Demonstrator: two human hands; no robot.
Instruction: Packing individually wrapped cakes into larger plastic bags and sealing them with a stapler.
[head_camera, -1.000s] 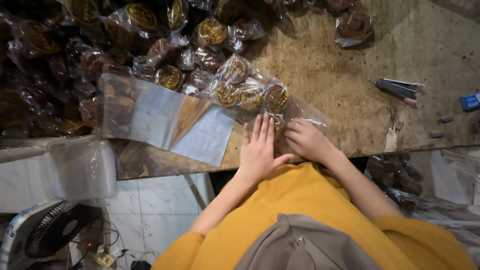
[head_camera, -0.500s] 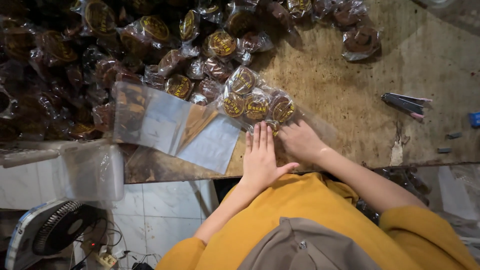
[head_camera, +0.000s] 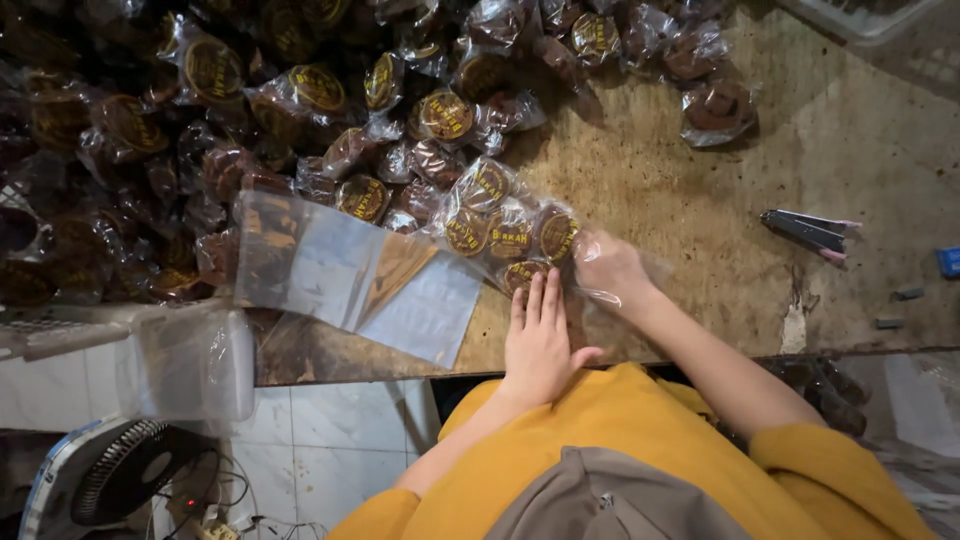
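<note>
Pressing our left hand (head_camera: 540, 345) flat, fingers together, on the mouth end of a clear plastic bag (head_camera: 515, 235) at the near edge of the worn wooden desk (head_camera: 700, 200), we pin it in place while our right hand (head_camera: 608, 268) sits inside the film, fingers curled around its side, apparently to keep the round brown wrapped cakes (head_camera: 480, 215) bunched together. Just left lies a stack of empty clear bags (head_camera: 350, 275), handy for reaching; beyond spreads a heap of wrapped cakes (head_camera: 200, 120).
</note>
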